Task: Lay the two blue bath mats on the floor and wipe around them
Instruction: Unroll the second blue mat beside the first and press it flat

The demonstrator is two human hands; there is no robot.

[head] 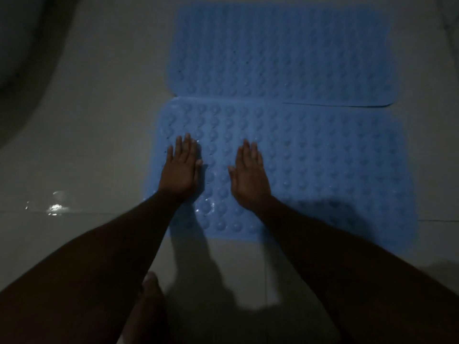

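Note:
Two blue bath mats with rows of round bumps lie flat on the pale tiled floor, one behind the other. The far mat slightly overlaps the back edge of the near mat at the right. My left hand presses flat on the near mat close to its left edge, fingers straight and together. My right hand lies flat on the same mat a little to the right, fingers straight. Neither hand holds anything.
The light is dim. A wet patch glints on the floor left of the mats. A dark curved shape fills the upper left corner. My bare foot stands on the tiles below the near mat.

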